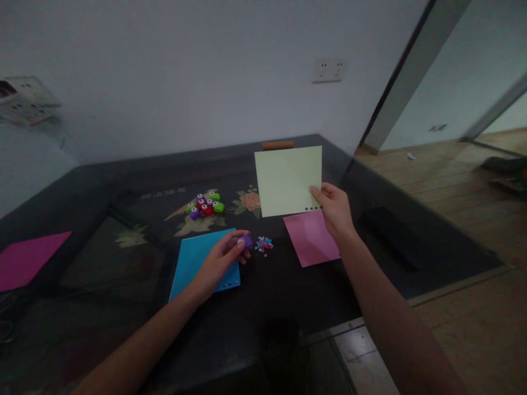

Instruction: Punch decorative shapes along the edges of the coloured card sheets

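My left hand (225, 253) is closed on a small purple paper punch (246, 242), just above the right side of a blue paper sheet (196, 258). Small punched holes show along the blue sheet's near right edge. In my right hand (334, 204), a pale yellow paper sheet (286, 181) is pinched at its lower right corner and held up above the table. Star-shaped holes line its bottom edge near my fingers. Below it lies a pink paper sheet (308, 244), partly covered by my right hand and forearm. Tiny coloured paper cutouts (264, 244) sit in a heap between my hands.
Several purple, green and red punches (205, 206) are clustered farther back. A magenta sheet (31, 260) lies at the far left. The dark glass-topped table (255, 307) has floral prints. An orange-brown object (278, 145) is at the back, and a dark oblong object (389, 236) at right.
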### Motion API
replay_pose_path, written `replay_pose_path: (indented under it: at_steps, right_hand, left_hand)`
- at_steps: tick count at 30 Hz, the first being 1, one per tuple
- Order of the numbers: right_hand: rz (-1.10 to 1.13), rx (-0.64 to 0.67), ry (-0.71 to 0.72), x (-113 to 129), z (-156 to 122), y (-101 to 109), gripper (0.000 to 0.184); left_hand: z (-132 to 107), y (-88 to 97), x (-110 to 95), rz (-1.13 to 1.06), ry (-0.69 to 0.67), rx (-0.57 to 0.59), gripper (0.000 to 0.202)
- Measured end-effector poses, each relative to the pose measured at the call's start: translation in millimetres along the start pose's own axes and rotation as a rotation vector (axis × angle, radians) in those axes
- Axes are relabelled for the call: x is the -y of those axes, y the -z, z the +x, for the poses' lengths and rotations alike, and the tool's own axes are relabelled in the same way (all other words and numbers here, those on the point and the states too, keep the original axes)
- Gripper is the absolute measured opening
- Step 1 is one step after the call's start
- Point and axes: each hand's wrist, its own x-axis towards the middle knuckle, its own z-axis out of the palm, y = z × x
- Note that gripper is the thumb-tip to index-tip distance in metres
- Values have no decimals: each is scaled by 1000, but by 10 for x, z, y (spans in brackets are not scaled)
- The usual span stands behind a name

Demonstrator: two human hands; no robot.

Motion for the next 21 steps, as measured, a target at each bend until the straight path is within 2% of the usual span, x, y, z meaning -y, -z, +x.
replay_pose_path:
  at_steps: [3,6,12,16,19,21]
  right_hand:
    - [37,-38,32,-17,55,63,17]
    - [54,-105,44,8,108,175,22]
    - [31,-177,31,117,73,570,24]
    - [70,-225,-1,42,5,864,24]
    - [140,-262,-39,-46,-15,964,23]
    - [184,-257,-66,-74,-17,964,23]
  left_hand:
    - [-27,11,1,-129,25,-15,40]
    - [-36,32,1,-168,33,-32,42]
    - [-13,70,7,-53,-36,-15,44]
    - [-13,36,-38,-58,-44,-1,37]
    - [39,-18,-145,-51,-65,-9,35]
    - [159,-71,-236,52,-118,-2,33]
